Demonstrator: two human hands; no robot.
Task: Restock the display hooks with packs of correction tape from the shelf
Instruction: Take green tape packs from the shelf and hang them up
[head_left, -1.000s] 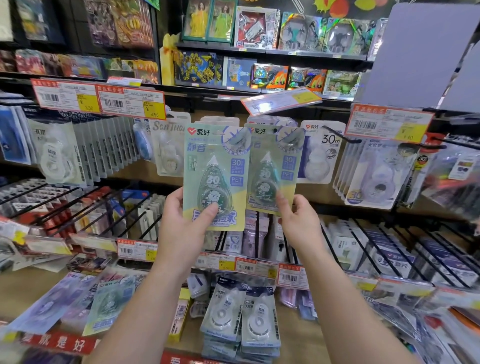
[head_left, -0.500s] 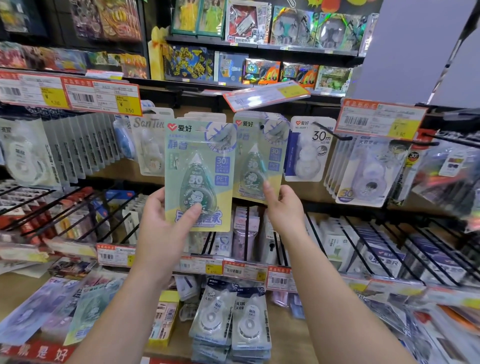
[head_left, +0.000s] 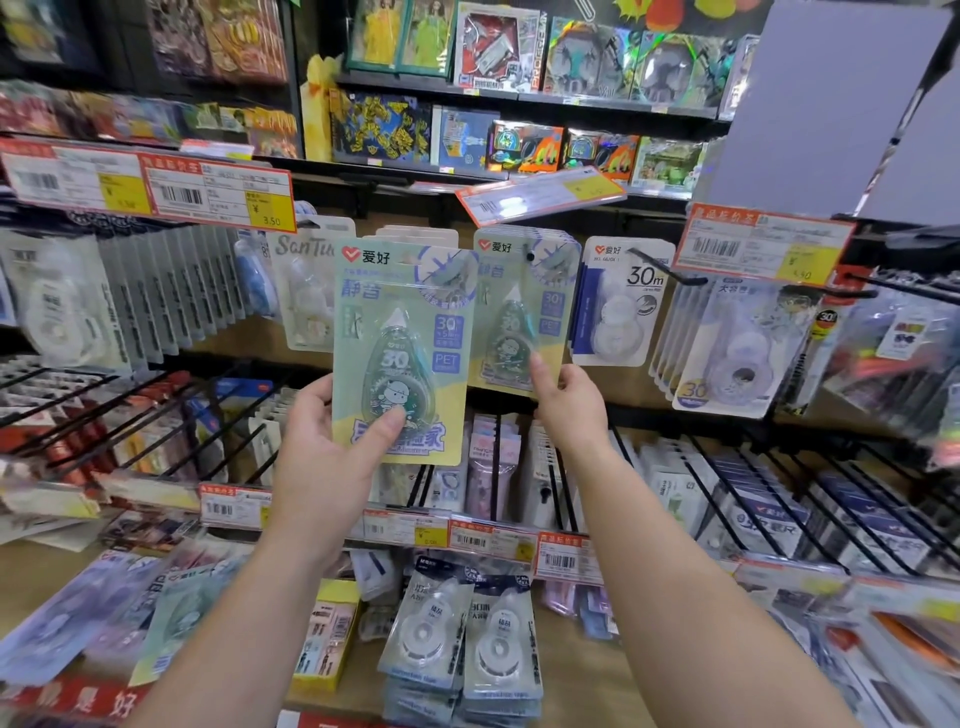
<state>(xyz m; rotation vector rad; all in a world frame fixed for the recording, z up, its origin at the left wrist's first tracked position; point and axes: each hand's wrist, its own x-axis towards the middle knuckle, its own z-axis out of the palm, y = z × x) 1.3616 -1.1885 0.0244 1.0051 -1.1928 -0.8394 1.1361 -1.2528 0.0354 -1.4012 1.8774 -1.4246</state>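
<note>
My left hand (head_left: 332, 441) grips a green and yellow pack of correction tape (head_left: 402, 343) by its lower left corner, thumb across the front, and holds it upright before the display. To its right hang several identical packs (head_left: 522, 306) on a display hook (head_left: 530, 255) whose black tip shows through the front pack's hole. My right hand (head_left: 569, 402) pinches the lower right corner of that hanging front pack. More correction tape packs (head_left: 460, 634) lie stacked on the wooden shelf (head_left: 582, 670) below.
A white 30m tape pack (head_left: 618, 306) hangs right of the hook, and a SanTu pack (head_left: 306, 291) to the left. Price tags (head_left: 215, 195) jut out on rails. Black wire hooks (head_left: 727, 499) with stock stick out in the lower row.
The view shifted slightly. My left hand holds its pack a little lower and further left of the hanging packs. My right hand stays on the hanging pack's corner.
</note>
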